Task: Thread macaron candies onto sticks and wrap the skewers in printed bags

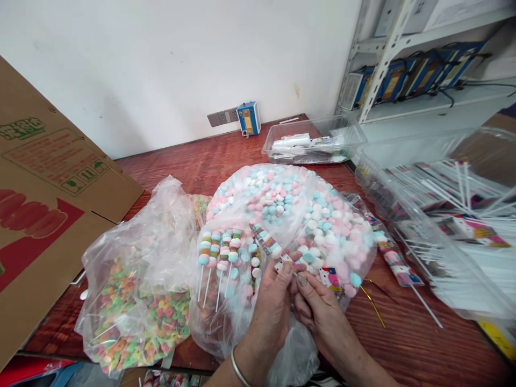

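My left hand [274,295], with a bangle on the wrist, is closed around the lower part of a marshmallow skewer [266,241] in a clear printed wrapper. The fingers of my right hand [318,303] are pinched together at the wrapper's lower end, touching my left hand; the stick end is hidden between them. Below the hands lies a big clear bag of pink, white and blue marshmallows [342,220]. On its left side rest several unwrapped marshmallow skewers [215,250] with white sticks, and another one is partly covered by my left hand.
To the left are a bag of coloured gummy rings [161,317] and a cardboard box [52,204]. A finished wrapped skewer [397,263] and gold twist ties [374,306] lie at right, beside a clear bin of wrappers and sticks [419,269]. Another clear tray [278,131] stands behind.
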Tool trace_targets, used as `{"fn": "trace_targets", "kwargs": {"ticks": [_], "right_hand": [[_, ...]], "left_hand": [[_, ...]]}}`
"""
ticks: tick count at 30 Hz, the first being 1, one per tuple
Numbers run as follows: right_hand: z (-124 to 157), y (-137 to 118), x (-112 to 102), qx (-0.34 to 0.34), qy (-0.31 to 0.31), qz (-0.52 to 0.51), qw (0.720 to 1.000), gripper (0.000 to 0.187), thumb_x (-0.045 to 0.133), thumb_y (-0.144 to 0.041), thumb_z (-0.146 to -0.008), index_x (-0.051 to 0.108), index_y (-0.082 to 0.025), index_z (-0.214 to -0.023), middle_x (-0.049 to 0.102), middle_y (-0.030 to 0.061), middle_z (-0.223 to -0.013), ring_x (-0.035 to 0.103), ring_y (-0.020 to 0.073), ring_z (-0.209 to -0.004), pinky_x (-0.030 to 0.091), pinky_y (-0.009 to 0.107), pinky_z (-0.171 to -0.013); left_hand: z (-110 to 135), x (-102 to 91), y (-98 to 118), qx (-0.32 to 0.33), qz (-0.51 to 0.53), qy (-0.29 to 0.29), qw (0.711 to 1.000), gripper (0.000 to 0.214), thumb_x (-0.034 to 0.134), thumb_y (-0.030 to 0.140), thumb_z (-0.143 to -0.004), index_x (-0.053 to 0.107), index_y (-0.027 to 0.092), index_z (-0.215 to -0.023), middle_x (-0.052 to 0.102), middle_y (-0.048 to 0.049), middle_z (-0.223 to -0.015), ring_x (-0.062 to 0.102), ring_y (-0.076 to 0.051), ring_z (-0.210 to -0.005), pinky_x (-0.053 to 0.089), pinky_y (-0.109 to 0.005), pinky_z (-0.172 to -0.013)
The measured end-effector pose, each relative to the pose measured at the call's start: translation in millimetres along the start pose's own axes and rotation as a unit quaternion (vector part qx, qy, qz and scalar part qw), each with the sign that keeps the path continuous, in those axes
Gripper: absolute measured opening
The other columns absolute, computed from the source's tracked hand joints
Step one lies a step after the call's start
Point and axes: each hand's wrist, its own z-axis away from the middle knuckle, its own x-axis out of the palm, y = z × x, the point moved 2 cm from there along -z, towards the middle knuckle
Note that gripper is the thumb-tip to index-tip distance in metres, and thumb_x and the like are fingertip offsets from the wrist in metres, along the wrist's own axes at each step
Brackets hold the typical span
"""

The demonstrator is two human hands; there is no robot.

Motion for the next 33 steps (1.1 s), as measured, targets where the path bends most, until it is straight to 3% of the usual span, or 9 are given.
{"fn": "trace_targets", "kwargs": {"ticks": [2,7,13,18,21,23,26,29,33], "right_hand": [[2,0,-1,0.006,-0.004,0.007,1.0,0.039,0.068,-0.055,-0.081,0.057,-0.018,-0.073,0.034,-0.0107,-0.047,0.019,0.0039,-0.041,0.016,0.016,-0.037],[5,6,3,0.043,-0.046,0.016,0.998,0.043,0.065,-0.059,-0.082,0.055,-0.019,-0.073,0.034,-0.0114,-0.042,0.02,0.0032,-0.035,0.016,0.015,-0.034],[3,3,6,0.061,-0.063,0.018,0.996,0.04,0.061,-0.057,-0.084,0.054,-0.02,-0.073,0.031,-0.0122,-0.043,0.016,0.0036,-0.035,0.016,0.016,-0.034],[1,-11,5,-0.105,-0.006,0.215,0.971,0.031,0.058,-0.052,-0.089,0.058,-0.021,-0.091,0.056,-0.0035,-0.066,0.05,0.0107,-0.054,0.042,0.022,-0.051],[-1,-14,9,-0.145,0.036,0.229,0.962,0.032,0.06,-0.052,-0.088,0.058,-0.021,-0.088,0.056,-0.002,-0.072,0.051,0.0119,-0.062,0.044,0.022,-0.056],[-4,-13,11,-0.105,0.052,0.155,0.981,0.037,0.063,-0.056,-0.084,0.054,-0.021,-0.078,0.046,-0.0058,-0.061,0.041,0.0087,-0.051,0.036,0.019,-0.046],[-6,-9,12,0.034,0.007,-0.037,0.999,0.042,0.073,-0.055,-0.076,0.046,-0.022,-0.075,0.028,-0.013,-0.051,0.014,0.004,-0.04,0.015,0.015,-0.035],[-3,-7,10,0.154,-0.125,-0.173,0.965,0.045,0.075,-0.05,-0.075,0.041,-0.021,-0.068,0.024,-0.0152,-0.047,0.005,0.0015,-0.036,0.011,0.015,-0.032],[5,-1,8,0.242,-0.289,-0.213,0.901,0.053,0.067,-0.055,-0.08,0.033,-0.022,-0.056,0.022,-0.0148,-0.041,0.006,0.0009,-0.029,0.013,0.016,-0.029]], "left_hand": [[-1,-2.5,6,0.019,0.019,0.006,1.0,0.037,0.071,0.036,-0.081,0.067,0.019,-0.113,0.071,-0.0078,-0.106,0.066,-0.017,-0.09,0.049,-0.027,-0.083],[-7,-7.9,5,0.008,0.044,0.044,0.998,0.031,0.078,0.036,-0.074,0.07,0.015,-0.096,0.069,-0.0033,-0.077,0.062,-0.011,-0.065,0.046,-0.02,-0.062],[-6,-4.2,2,0.001,0.054,0.067,0.996,0.033,0.085,0.036,-0.063,0.069,0.014,-0.081,0.067,-0.0027,-0.073,0.062,-0.013,-0.066,0.049,-0.023,-0.065],[-11,-16.1,3,0.036,0.015,0.066,0.997,0.024,0.081,0.035,-0.069,0.069,0.015,-0.078,0.066,-0.0002,-0.073,0.058,-0.01,-0.066,0.046,-0.022,-0.066],[-13,-24.3,0,0.066,-0.075,0.074,0.992,0.025,0.079,0.038,-0.071,0.071,0.015,-0.077,0.066,-0.0008,-0.073,0.057,-0.012,-0.069,0.046,-0.022,-0.066],[-12,-25.8,-2,0.059,-0.125,0.052,0.989,0.026,0.077,0.04,-0.073,0.072,0.015,-0.079,0.067,-0.002,-0.075,0.058,-0.014,-0.071,0.046,-0.024,-0.067],[-9,-24.4,1,0.024,-0.126,-0.005,0.992,0.029,0.072,0.044,-0.078,0.074,0.016,-0.088,0.068,-0.0033,-0.076,0.06,-0.016,-0.072,0.045,-0.026,-0.068],[-5,-23.2,10,-0.031,-0.091,-0.075,0.993,0.028,0.071,0.04,-0.08,0.076,0.016,-0.094,0.072,-0.0072,-0.084,0.064,-0.018,-0.079,0.047,-0.029,-0.077],[-3,-24.5,17,-0.098,-0.067,-0.142,0.983,0.025,0.084,0.036,-0.064,0.077,0.014,-0.076,0.073,-0.0116,-0.093,0.066,-0.021,-0.081,0.049,-0.031,-0.076]]}}
